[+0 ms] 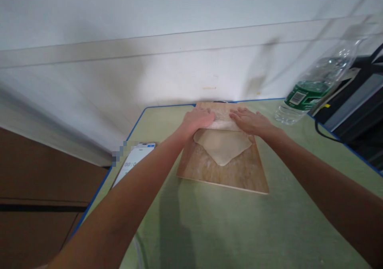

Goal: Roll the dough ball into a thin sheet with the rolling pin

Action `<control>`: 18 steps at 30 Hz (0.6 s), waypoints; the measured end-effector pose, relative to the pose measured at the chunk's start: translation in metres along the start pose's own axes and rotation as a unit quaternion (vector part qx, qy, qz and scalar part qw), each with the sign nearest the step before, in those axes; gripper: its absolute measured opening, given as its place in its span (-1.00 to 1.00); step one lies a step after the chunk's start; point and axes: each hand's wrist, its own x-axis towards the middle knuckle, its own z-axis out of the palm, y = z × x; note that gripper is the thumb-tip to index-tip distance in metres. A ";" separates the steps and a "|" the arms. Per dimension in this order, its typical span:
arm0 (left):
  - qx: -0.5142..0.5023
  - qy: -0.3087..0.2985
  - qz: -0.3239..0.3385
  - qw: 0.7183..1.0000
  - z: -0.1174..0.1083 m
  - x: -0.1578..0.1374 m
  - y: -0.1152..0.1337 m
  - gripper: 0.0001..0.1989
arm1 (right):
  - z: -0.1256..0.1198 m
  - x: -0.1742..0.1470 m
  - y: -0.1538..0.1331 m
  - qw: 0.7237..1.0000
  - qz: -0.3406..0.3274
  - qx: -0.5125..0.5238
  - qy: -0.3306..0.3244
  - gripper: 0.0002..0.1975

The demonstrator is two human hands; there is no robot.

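Observation:
A flat sheet of pale dough (223, 146) lies on a wooden board (233, 177), its near edge narrowing to a rounded point. Across the dough's far edge runs a pale, floury rolling pin (225, 125); its ends are hidden under my hands. My left hand (199, 118) is closed over the left end, thumb side inward. On the right end rests my right hand (247, 119), its fingers bent over the pin and reaching toward the far side. Whitish flour dusts the board beyond the pin.
A phone (134, 161) showing a timer lies at left, partly behind my left forearm. A clear bottle with a green label (308, 95) stands at right, near dark equipment (362, 105) and a black cable. A white wall (167, 77) borders the green table's (227, 229) far edge.

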 end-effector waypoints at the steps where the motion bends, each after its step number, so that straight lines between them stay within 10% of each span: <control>1: -0.002 0.000 0.000 1.000 0.000 0.003 -0.001 -0.49 | 0.000 0.003 0.001 1.000 -0.002 0.000 -0.001 -0.43; 18: 0.083 0.145 0.055 0.984 0.011 0.045 -0.015 -0.57 | -0.003 0.043 0.005 0.987 0.019 0.012 0.156 -0.46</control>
